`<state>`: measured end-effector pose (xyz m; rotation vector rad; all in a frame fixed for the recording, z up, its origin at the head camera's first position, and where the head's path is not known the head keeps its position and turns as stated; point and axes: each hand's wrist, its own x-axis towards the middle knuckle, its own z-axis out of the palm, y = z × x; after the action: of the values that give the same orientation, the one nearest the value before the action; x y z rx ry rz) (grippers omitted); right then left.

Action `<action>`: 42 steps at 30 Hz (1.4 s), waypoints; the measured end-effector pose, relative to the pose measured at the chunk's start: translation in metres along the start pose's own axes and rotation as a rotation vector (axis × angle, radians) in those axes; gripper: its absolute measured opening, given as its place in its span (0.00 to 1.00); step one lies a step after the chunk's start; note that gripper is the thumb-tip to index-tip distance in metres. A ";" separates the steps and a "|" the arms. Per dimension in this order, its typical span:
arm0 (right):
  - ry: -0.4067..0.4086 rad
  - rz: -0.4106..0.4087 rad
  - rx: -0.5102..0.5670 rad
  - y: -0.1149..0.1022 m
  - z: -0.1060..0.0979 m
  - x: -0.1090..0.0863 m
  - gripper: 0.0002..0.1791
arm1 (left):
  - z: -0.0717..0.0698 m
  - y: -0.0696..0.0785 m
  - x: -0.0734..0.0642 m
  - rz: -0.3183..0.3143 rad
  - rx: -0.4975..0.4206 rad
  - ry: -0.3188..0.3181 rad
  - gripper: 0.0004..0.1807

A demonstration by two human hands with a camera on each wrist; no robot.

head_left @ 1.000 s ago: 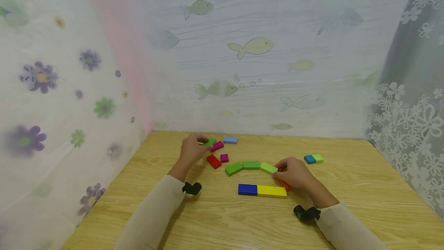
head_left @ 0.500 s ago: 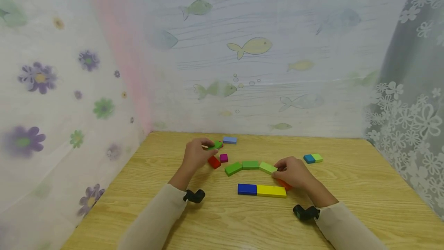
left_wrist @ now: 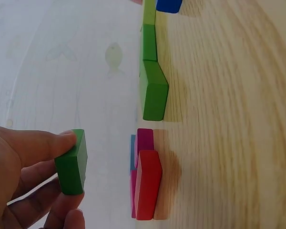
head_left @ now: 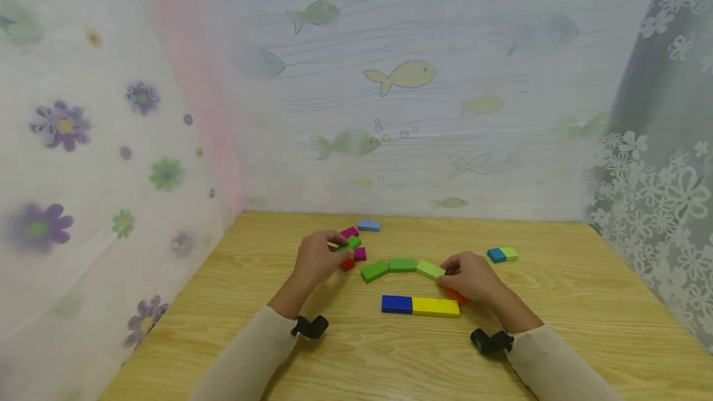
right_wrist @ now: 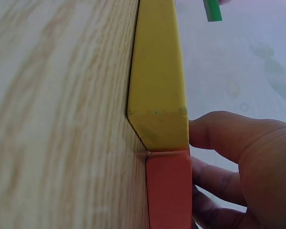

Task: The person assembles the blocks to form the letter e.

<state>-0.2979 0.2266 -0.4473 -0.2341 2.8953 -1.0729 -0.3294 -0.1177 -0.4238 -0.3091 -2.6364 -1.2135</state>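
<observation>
Raised off the table, a green block (head_left: pixel 351 244) is pinched between the thumb and fingers of my left hand (head_left: pixel 319 257); the left wrist view shows this green block (left_wrist: pixel 71 167) plainly. Below it lie a red block (head_left: pixel 347 264) and a small magenta block (head_left: pixel 360 254). My right hand (head_left: pixel 473 277) pinches the right end of a light green block (head_left: pixel 430 269), last in a curved row with two green blocks (head_left: pixel 402 265). Partly under that hand lies an orange-red block (head_left: pixel 458 296), which meets the yellow block (right_wrist: pixel 157 71) in the right wrist view.
A dark blue block (head_left: pixel 397 304) lies end to end with the yellow one in front of the curved row. Toward the back are a light blue block (head_left: pixel 369 225) and another magenta block (head_left: pixel 349 232). Teal (head_left: pixel 497 255) and lime (head_left: pixel 509 253) blocks touch at right. Patterned curtains border the wooden table (head_left: pixel 356 351).
My left hand has picked up the green block from the back left and carried it toward me and slightly right, over the red block. The right hand has stayed in place.
</observation>
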 end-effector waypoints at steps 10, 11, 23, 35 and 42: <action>-0.002 0.003 -0.003 -0.002 -0.002 0.000 0.19 | 0.000 0.005 -0.015 0.025 0.074 -0.037 0.07; -0.003 0.003 -0.004 -0.002 -0.002 0.000 0.19 | 0.000 0.005 -0.016 0.028 0.083 -0.038 0.07; 0.001 -0.004 0.002 0.000 -0.001 0.000 0.19 | 0.005 0.003 -0.026 0.062 0.168 -0.081 0.06; 0.008 -0.014 -0.004 0.001 0.000 0.000 0.19 | 0.007 0.002 -0.029 0.005 0.236 -0.199 0.05; 0.004 -0.010 -0.003 -0.001 -0.001 0.000 0.19 | 0.008 0.005 -0.032 -0.008 0.265 -0.244 0.07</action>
<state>-0.2976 0.2269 -0.4456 -0.2475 2.9023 -1.0716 -0.2984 -0.1116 -0.4343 -0.4216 -2.9655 -0.8591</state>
